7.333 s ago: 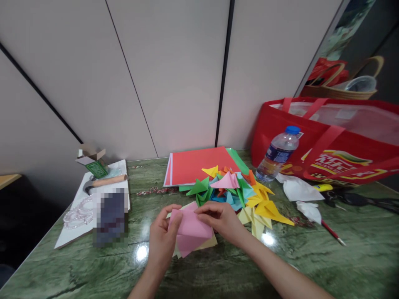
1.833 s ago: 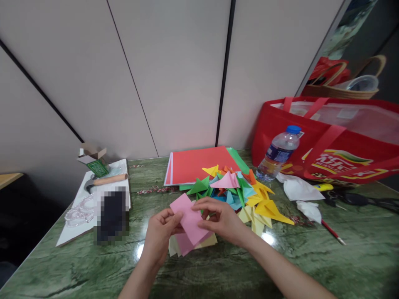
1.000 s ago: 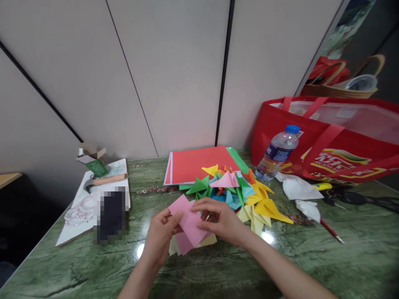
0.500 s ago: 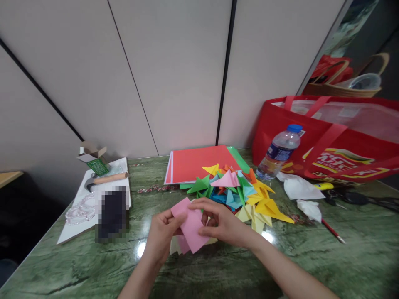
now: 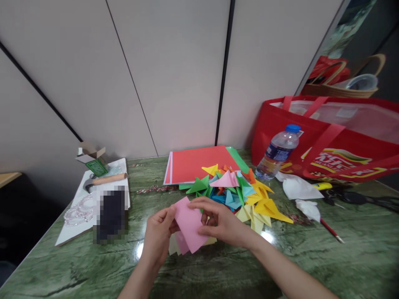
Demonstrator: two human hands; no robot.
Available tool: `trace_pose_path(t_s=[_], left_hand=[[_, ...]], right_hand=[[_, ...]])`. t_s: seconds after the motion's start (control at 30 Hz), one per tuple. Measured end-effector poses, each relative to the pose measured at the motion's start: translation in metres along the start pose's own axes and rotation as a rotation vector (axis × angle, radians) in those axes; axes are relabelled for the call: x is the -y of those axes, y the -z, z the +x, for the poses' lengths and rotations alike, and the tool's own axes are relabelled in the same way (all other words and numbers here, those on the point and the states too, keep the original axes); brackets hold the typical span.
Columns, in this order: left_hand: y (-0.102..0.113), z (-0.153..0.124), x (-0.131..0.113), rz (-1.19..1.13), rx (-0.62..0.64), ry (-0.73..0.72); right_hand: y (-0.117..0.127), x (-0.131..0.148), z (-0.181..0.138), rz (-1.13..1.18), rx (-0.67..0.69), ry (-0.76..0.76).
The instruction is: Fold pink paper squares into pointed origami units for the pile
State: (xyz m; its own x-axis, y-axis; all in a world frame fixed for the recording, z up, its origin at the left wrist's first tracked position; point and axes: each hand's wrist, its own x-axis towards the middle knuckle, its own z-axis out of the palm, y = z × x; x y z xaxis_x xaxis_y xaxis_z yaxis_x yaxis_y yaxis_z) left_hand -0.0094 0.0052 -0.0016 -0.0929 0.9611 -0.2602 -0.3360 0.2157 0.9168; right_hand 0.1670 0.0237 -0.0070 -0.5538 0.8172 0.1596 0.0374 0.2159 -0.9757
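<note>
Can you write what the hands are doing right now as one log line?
left hand: holds pink paper | right hand: holds pink paper | near: folded shapes, red sheets | surface: green table

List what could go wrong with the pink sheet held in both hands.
1. The pink sheet seems lifted off the table, pinched between the left hand and right hand; a crease made there may come out crooked.
2. The folded pile lies just beyond the right hand; a sweep could scatter it.
3. Loose sheets under the hands could slide on the glossy table.
</note>
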Motion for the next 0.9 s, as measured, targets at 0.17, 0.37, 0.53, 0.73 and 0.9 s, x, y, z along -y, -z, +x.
trace_pose_path(t_s=[0.17, 0.37, 0.53, 0.73, 0.9], left_hand=[[-0.004, -0.003, 0.003, 0.042, 0.126, 0.089], [-0.005, -0.004, 0.007, -0.001, 0.081, 0.058], [-0.009, -0.006, 0.007, 0.012, 0.167, 0.149], [-0.008, -0.007, 0.011, 0.072, 0.179, 0.134], [-0.009, -0.007, 0.012, 0.068, 0.179, 0.144]], right_hand=[[0.001, 0.000, 0.001, 0.029, -0.045, -0.011], [-0.002, -0.003, 0.000, 0.046, -0.060, -0.012], [0.000, -0.009, 0.003, 0.072, -0.113, -0.004], [-0.001, -0.014, 0.005, 0.111, -0.146, -0.003], [-0.003, -0.009, 0.005, 0.115, -0.180, -0.019]])
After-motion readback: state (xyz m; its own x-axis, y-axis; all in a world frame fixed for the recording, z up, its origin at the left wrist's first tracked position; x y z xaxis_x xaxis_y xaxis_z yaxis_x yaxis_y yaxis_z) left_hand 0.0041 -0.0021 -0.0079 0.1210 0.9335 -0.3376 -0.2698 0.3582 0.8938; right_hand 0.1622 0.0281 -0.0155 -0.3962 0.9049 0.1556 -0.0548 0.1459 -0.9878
